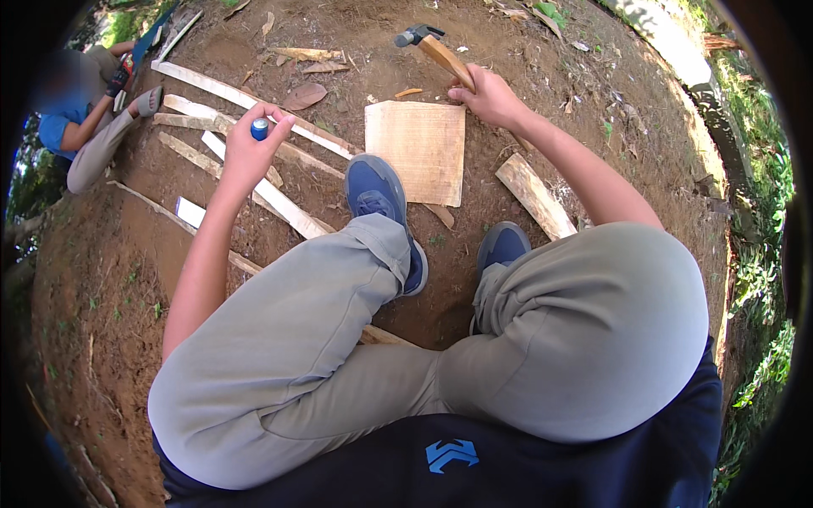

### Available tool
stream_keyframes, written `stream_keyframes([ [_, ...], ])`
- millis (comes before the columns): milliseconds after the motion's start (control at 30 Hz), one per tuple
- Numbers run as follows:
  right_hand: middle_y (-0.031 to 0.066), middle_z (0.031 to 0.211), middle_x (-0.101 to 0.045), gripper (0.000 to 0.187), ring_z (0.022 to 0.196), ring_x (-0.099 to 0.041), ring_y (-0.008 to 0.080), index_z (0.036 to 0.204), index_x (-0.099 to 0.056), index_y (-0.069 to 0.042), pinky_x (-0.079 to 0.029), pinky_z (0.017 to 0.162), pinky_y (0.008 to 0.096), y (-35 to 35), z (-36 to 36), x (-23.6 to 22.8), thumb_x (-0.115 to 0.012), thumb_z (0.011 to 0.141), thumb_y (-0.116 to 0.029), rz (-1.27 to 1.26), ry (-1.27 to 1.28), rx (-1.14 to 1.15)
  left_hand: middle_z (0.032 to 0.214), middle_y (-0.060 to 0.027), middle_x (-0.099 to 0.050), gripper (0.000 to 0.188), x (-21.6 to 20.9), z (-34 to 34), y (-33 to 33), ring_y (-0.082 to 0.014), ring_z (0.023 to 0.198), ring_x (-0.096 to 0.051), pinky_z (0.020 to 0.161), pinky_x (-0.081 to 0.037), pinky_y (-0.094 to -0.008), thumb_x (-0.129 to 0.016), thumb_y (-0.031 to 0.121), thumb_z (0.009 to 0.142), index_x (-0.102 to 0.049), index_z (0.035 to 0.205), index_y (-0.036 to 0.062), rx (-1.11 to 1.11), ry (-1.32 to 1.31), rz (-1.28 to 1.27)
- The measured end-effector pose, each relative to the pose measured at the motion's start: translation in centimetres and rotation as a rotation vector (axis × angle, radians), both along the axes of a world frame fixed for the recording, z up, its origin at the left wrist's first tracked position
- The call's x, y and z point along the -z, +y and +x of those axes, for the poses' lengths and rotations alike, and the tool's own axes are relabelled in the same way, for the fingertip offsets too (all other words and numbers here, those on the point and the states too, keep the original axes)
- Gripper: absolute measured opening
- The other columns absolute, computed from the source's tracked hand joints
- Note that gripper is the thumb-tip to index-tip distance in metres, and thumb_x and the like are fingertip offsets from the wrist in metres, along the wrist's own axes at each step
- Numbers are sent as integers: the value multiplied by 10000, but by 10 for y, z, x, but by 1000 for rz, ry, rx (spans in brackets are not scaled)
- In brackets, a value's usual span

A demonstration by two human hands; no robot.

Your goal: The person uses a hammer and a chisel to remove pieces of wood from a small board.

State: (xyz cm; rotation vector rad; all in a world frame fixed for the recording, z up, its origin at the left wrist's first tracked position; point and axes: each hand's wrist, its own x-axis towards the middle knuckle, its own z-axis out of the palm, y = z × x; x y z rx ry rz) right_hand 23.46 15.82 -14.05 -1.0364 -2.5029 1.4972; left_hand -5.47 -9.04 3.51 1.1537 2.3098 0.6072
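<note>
My right hand [495, 100] is closed round the wooden handle of a claw hammer [442, 57]. Its metal head is raised up and to the left, above the ground. A square, flat wooden board [415, 148] lies below it, close to my right fingers. My left hand [251, 154] grips a blue tool handle [259, 129] with a pale round end, seen end-on. The rest of that tool is hidden by the hand, so its kind does not show. My left shoe [375, 184] touches or overlaps the board's lower left corner.
Several long wooden strips [212, 87] lie on the brown dirt at the left. A rough offcut [535, 196] rests right of my right shoe [503, 244]. At the far left another person [76, 127] sits on the ground. A concrete edge [716, 127] runs along the right.
</note>
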Motion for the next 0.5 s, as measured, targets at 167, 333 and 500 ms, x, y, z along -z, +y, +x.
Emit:
stream_keyframes([
  [167, 50, 754, -626, 344, 666, -631, 146, 943, -541, -53, -513, 623, 337, 10, 21, -12, -800, 918, -278, -138, -60, 91, 697, 47, -484, 272, 10, -8, -2, -59, 654, -428, 600, -376, -261, -756, 266, 940, -552, 923, 87, 16, -17, -50],
  [333, 87, 795, -692, 452, 604, -660, 157, 964, -546, -41, -553, 569, 297, -5, 37, -8, -892, 816, -294, -320, -125, 144, 763, 48, -496, 217, 9, 1, -2, -45, 702, -441, 635, -384, -241, -734, 199, 952, -554, 942, 79, 20, -31, -70],
  [500, 115, 839, -716, 483, 622, -677, 150, 992, -527, -13, -567, 556, 292, -22, 32, 8, -891, 814, -276, -315, -30, 167, 778, 58, -485, 192, 12, 1, -3, -41, 701, -436, 633, -381, -239, -721, 162, 958, -549, 955, 78, 22, -36, -58],
])
